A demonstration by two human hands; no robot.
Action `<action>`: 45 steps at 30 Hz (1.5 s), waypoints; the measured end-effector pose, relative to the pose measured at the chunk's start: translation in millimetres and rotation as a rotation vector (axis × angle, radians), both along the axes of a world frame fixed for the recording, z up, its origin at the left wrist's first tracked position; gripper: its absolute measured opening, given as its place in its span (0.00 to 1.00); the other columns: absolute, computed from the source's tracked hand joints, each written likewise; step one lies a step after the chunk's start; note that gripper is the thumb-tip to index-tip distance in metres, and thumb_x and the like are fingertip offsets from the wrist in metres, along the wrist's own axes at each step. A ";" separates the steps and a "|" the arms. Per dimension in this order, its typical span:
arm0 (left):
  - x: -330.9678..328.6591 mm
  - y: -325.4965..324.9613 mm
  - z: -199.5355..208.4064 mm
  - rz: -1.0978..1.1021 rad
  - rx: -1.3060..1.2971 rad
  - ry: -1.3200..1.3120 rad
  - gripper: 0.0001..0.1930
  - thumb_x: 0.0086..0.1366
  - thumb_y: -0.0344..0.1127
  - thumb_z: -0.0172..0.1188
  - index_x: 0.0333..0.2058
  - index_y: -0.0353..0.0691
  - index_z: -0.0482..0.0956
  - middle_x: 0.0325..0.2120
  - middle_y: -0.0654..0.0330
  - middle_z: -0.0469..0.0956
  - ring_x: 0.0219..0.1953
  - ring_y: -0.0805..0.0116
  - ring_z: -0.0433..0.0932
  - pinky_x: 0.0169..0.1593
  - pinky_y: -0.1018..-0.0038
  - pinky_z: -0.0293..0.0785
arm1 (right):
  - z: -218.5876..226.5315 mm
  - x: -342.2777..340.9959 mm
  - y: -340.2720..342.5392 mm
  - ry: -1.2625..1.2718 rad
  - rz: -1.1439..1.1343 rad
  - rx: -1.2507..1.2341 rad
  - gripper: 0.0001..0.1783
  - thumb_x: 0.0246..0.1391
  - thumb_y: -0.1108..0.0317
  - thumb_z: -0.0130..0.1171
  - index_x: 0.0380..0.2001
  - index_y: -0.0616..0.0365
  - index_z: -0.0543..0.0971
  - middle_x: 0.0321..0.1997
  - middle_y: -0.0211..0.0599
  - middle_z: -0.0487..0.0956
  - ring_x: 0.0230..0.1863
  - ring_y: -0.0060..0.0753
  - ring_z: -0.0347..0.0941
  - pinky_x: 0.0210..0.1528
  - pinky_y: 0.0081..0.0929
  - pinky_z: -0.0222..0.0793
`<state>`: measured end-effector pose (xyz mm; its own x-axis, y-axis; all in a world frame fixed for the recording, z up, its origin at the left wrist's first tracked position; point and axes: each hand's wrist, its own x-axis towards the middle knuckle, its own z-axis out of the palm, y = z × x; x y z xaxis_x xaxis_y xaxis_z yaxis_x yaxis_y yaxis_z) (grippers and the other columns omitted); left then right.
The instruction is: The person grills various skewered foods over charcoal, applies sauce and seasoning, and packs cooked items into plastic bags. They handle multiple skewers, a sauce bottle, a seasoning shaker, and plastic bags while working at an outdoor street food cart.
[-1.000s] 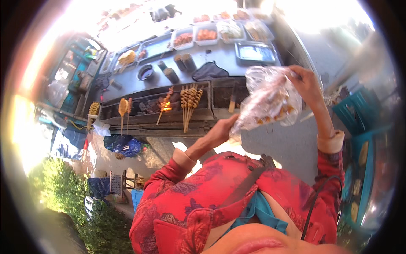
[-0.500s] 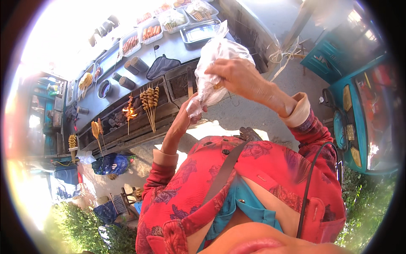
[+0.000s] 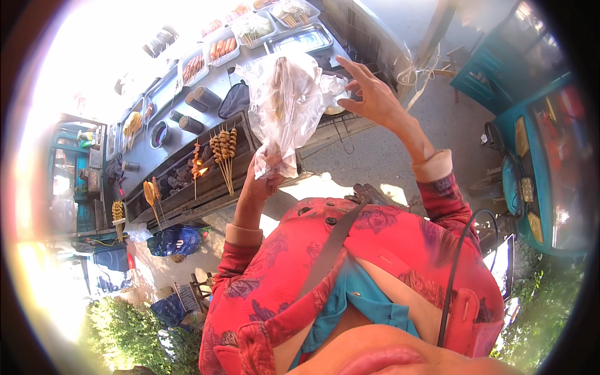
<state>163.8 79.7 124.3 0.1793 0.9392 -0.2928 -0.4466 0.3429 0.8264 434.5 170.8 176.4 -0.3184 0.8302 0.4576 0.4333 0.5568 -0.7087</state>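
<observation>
My left hand [image 3: 259, 184] is closed around the bottom of a thin, clear-white plastic bag [image 3: 290, 131], which stands up above the fist. Something brownish shows through the film; its kind cannot be made out. To the right, my right hand [image 3: 374, 97] has its fingers spread and holds nothing. Its thumb is close to a crumpled whitish plastic piece [image 3: 334, 94], and whether they touch is unclear. Left of my left hand, a bunch of browned food skewers [image 3: 224, 147] lies across the long charcoal grill [image 3: 215, 190]. Beside it a reddish skewer [image 3: 196, 161] has flame at it.
Behind the grill, a metal counter [image 3: 178, 144] carries dark cylindrical canisters [image 3: 205, 97], a sausage tray [image 3: 223, 49], a shiny metal tray [image 3: 300, 40] and a dark cloth [image 3: 235, 100]. More skewers [image 3: 151, 192] rest at the grill's left end. A teal cabinet [image 3: 537, 169] stands right.
My right hand has let go of the bag and drawn off to the right, its fingers opening. The bag now spreads wider and further left, still in my left hand.
</observation>
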 end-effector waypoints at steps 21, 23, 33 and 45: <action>69.7 51.5 -28.3 0.259 0.294 -0.298 0.08 0.65 0.41 0.52 0.33 0.45 0.67 0.19 0.71 0.63 0.14 0.85 0.56 0.14 0.86 0.48 | -48.5 -59.5 24.1 0.375 0.442 -0.457 0.14 0.57 0.60 0.54 0.30 0.62 0.73 0.26 0.29 0.74 0.31 0.23 0.71 0.39 0.27 0.68; 71.3 53.3 -17.3 0.472 0.180 -0.214 0.10 0.66 0.45 0.49 0.35 0.46 0.68 0.18 0.72 0.63 0.14 0.85 0.58 0.14 0.86 0.51 | 2.2 -94.0 0.0 -0.289 0.168 -0.308 0.25 0.48 0.51 0.61 0.26 0.66 0.70 0.22 0.41 0.72 0.28 0.32 0.71 0.33 0.30 0.66; 19.8 147.3 -27.9 0.315 0.107 -0.654 0.12 0.68 0.43 0.42 0.45 0.45 0.68 0.28 0.63 0.72 0.25 0.75 0.70 0.29 0.76 0.70 | 4.4 -154.1 105.0 0.171 0.381 -0.303 0.10 0.56 0.67 0.52 0.28 0.64 0.71 0.24 0.36 0.77 0.27 0.24 0.72 0.31 0.24 0.68; -84.4 257.7 -32.9 0.058 0.124 -1.071 0.14 0.68 0.43 0.47 0.46 0.40 0.67 0.40 0.60 0.72 0.41 0.69 0.74 0.43 0.73 0.75 | 31.5 -267.6 255.4 0.627 0.446 -0.771 0.09 0.57 0.66 0.54 0.33 0.62 0.73 0.25 0.32 0.74 0.27 0.24 0.71 0.30 0.20 0.68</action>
<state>79.4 337.4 91.4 0.2395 0.9669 0.0874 -0.9709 0.2383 0.0241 166.9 426.2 207.9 -0.5536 0.8313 0.0489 -0.2574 -0.1149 -0.9595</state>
